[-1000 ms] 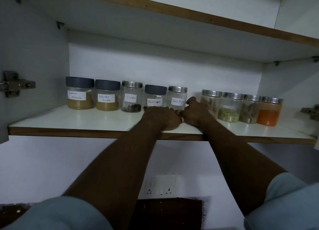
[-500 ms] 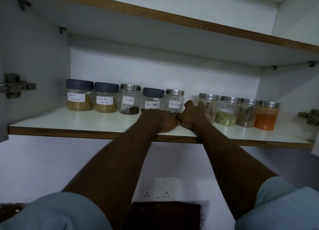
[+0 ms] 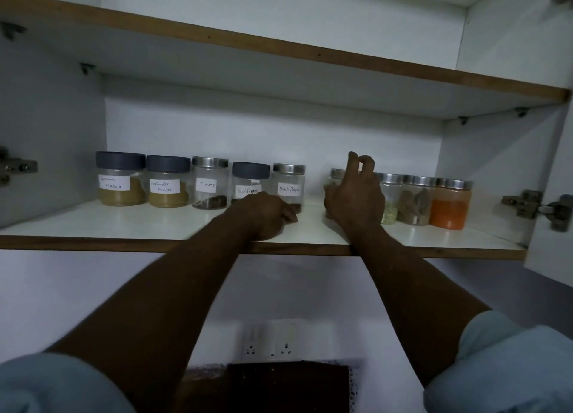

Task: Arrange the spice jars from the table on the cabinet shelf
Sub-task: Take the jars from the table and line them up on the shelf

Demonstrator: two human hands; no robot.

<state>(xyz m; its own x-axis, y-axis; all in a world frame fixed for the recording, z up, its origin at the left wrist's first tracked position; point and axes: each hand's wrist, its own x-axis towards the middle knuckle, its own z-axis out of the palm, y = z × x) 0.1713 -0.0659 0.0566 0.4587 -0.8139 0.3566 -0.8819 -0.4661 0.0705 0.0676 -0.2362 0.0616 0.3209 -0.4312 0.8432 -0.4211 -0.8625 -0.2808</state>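
Your right hand (image 3: 355, 201) has come up off the shelf (image 3: 139, 223) since a moment ago, fingertips pinched in front of a steel-lid jar (image 3: 335, 176), can't tell if it's gripping it. Your left hand (image 3: 266, 215) stays a closed fist on the white board, holding nothing. Along the cabinet's back stand the Masala jar (image 3: 121, 180), Coriander Powder jar (image 3: 167, 183), Cloves jar (image 3: 209, 183) and two Black Pepper jars (image 3: 288, 184).
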